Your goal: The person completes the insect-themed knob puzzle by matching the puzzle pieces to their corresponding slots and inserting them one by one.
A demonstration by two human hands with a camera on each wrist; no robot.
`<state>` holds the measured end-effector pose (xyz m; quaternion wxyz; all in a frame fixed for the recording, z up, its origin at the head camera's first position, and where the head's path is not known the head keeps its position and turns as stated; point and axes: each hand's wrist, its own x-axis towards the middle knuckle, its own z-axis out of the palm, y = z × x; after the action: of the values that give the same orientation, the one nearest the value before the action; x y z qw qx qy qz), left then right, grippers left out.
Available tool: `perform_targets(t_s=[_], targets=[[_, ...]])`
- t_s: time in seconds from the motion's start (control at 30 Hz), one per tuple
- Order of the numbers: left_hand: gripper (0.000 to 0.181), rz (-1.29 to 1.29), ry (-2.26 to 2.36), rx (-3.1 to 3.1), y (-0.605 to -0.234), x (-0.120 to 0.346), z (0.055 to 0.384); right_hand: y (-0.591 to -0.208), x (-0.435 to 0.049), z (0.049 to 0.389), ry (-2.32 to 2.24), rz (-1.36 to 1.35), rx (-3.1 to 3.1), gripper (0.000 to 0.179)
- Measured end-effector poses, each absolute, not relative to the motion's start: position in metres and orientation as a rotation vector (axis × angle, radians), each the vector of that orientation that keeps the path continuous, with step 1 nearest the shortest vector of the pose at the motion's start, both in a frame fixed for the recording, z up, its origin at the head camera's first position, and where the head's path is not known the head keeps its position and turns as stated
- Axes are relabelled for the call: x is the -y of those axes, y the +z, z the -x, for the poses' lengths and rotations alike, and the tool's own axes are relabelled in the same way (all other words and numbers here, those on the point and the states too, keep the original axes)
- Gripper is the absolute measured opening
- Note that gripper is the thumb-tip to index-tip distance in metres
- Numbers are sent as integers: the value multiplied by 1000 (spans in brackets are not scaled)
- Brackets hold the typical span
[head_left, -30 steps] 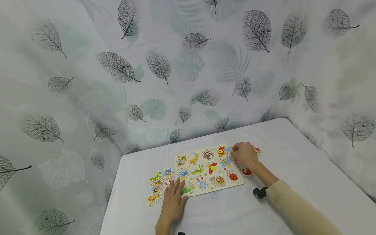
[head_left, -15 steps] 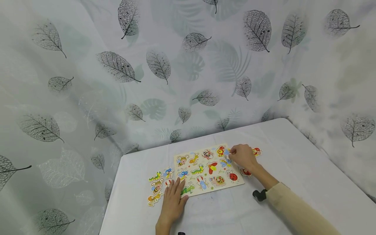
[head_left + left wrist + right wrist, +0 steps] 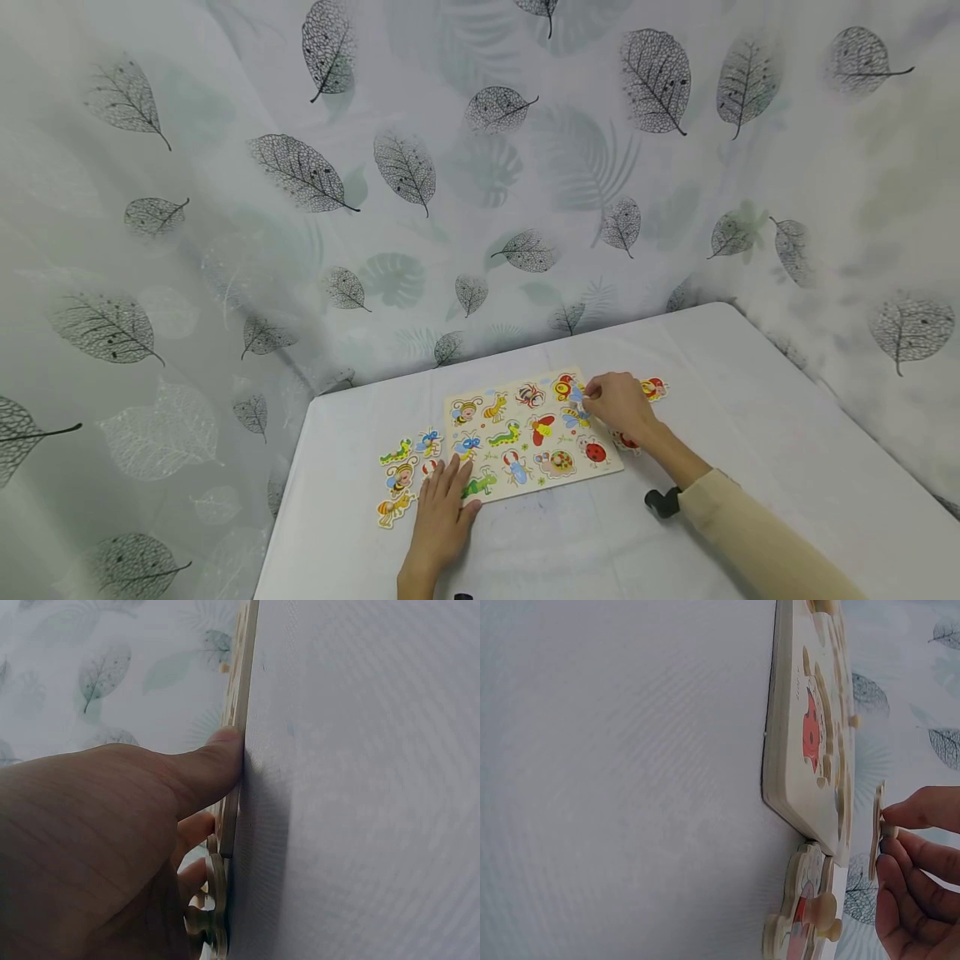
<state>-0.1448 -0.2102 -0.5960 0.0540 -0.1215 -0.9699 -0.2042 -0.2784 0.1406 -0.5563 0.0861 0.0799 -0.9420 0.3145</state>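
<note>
A wooden peg puzzle board printed with colourful insect shapes lies on the table. My right hand pinches the small knob of a thin puzzle piece, which is raised above the board surface in the right wrist view. From the head, that piece shows blue and overlaps the board's upper right part, near a yellow-red butterfly shape. My left hand rests with extended fingers over the board's near left corner. In the left wrist view its thumb presses the board's edge, and its fingers partly cover a red-clawed beetle piece.
Loose pieces lie left of the board: a green caterpillar, a blue winged insect, a bee and a striped yellow insect. Right of it are a red piece, partly hidden, and another red piece. A leaf-patterned curtain hangs behind.
My right hand has moved slightly left and toward me, carrying the blue piece from the board's right edge over its upper right part. The left hand stays in place.
</note>
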Motion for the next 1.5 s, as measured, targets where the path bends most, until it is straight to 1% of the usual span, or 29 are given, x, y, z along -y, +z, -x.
perform_targets(t_s=[0.63,1.17,1.5], targets=[[59,367,-631,2953,-597,211,144,-563,-138,278,932,-257,2818,12],[58,376,-643,2947,-598,212,145,-562,-132,276,961,-295,2831,5],[58,375,-646,2939,-599,212,145,-566,-130,275,974,-329,2846,6]])
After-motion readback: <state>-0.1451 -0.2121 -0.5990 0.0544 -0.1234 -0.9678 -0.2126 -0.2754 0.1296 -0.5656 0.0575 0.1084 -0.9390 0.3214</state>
